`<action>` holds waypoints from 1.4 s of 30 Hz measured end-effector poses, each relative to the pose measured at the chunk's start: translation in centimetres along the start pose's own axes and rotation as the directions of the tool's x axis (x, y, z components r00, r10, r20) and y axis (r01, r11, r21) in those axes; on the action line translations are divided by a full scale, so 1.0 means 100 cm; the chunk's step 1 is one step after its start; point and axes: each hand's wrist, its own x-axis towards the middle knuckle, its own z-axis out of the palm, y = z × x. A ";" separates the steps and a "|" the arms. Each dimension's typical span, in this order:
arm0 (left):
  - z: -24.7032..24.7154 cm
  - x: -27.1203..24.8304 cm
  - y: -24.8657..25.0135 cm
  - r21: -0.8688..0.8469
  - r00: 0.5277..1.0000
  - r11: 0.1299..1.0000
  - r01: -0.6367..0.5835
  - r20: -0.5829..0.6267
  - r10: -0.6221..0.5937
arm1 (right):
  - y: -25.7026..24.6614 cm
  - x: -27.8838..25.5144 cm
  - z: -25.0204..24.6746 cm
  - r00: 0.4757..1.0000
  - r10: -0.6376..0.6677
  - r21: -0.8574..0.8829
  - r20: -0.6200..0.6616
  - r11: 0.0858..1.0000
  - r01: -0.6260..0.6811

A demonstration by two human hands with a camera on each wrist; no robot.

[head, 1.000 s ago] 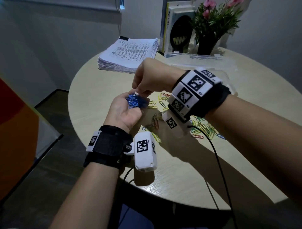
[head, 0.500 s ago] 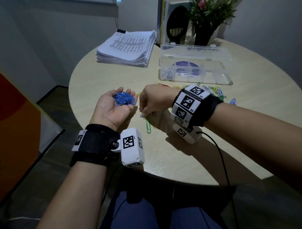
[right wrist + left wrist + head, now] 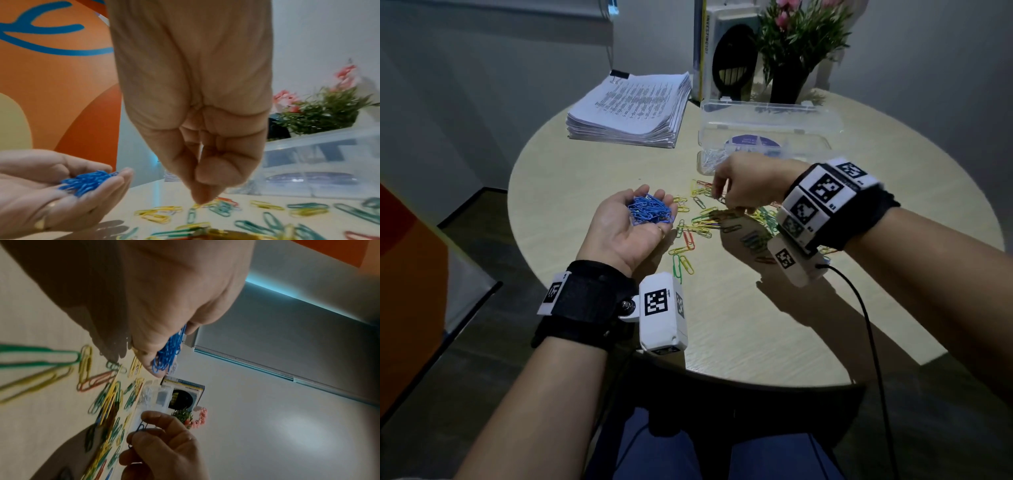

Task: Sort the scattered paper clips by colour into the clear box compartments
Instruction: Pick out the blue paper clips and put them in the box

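Left hand point(image 3: 626, 222): palm up, fingers gently cupped, serving as a tray for a heap of blue paper clips point(image 3: 650, 213), presumably so one colour can be carried to the box in a single trip. Just right of it, scattered paper clips point(image 3: 698, 226) in yellow, green and red lie on the round table point(image 3: 585, 178).

Right hand point(image 3: 744, 185): poised over the scatter, thumb and fingertips pinched together; the left wrist view shows a blue clip point(image 3: 141, 426) between them. Beyond the right hand stands the clear box point(image 3: 767, 137), lid up; silver clips sit in its left compartment.

Judgement: blue collection under way, not yet deposited.
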 end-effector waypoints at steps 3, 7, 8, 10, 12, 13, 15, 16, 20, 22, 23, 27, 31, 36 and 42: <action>0.010 -0.001 -0.014 0.023 0.999 0.999 0.031 0.029 -0.031 | 0.014 -0.006 -0.004 0.997 0.066 -0.019 -0.029 0.998 -0.067; 0.019 0.001 -0.027 0.037 0.997 0.998 0.058 0.052 -0.060 | 0.028 -0.011 -0.006 0.995 0.089 -0.035 0.033 0.996 -0.088; 0.020 0.002 -0.030 0.041 0.997 0.997 0.062 0.052 -0.064 | 0.031 -0.011 -0.004 0.995 0.080 -0.041 0.058 0.996 -0.077; 0.021 0.004 -0.034 0.046 0.997 0.997 0.063 0.049 -0.065 | 0.033 -0.010 0.000 0.997 0.042 -0.041 0.071 0.998 -0.039; 0.021 0.006 -0.036 0.038 0.997 0.998 0.056 0.042 -0.058 | 0.032 -0.009 0.005 0.998 -0.019 -0.027 0.055 0.999 0.020; 0.020 0.007 -0.036 0.031 0.998 0.998 0.052 0.039 -0.053 | 0.030 -0.009 0.008 0.997 -0.049 -0.019 0.054 0.999 0.050; 0.019 0.008 -0.034 0.012 0.999 0.999 0.041 0.033 -0.042 | 0.026 -0.007 0.013 0.993 -0.103 -0.018 0.064 0.994 0.105; 0.018 0.009 -0.034 0.007 0.999 0.999 0.035 0.032 -0.035 | 0.025 -0.006 0.015 0.990 -0.122 -0.033 0.073 0.992 0.125; 0.017 0.009 -0.030 0.013 0.999 1.000 0.017 0.030 -0.017 | 0.025 -0.002 0.017 0.988 -0.130 -0.107 0.079 0.985 0.138; 0.017 0.010 -0.029 0.018 0.999 1.000 0.015 0.031 -0.016 | 0.026 0.000 0.016 0.990 -0.117 -0.112 0.074 0.986 0.124; 0.017 0.010 -0.030 0.021 0.999 1.000 0.017 0.032 -0.018 | 0.026 0.001 0.016 0.992 -0.105 -0.117 0.074 0.987 0.113; 0.017 0.010 -0.030 0.019 0.999 1.000 0.020 0.033 -0.021 | 0.027 0.006 0.018 0.996 -0.078 -0.134 0.030 0.988 0.082; 0.016 0.010 -0.030 0.012 0.999 1.000 0.021 0.033 -0.021 | 0.022 0.006 0.018 0.995 -0.098 -0.064 0.016 0.993 0.099; 0.015 0.009 -0.028 0.008 0.999 1.000 0.014 0.037 -0.015 | 0.012 0.005 0.024 0.995 -0.089 -0.139 0.053 0.986 0.095; 0.014 0.007 -0.025 -0.005 0.999 1.000 0.017 0.043 -0.017 | 0.008 0.003 0.029 0.996 -0.055 -0.193 0.065 0.979 0.067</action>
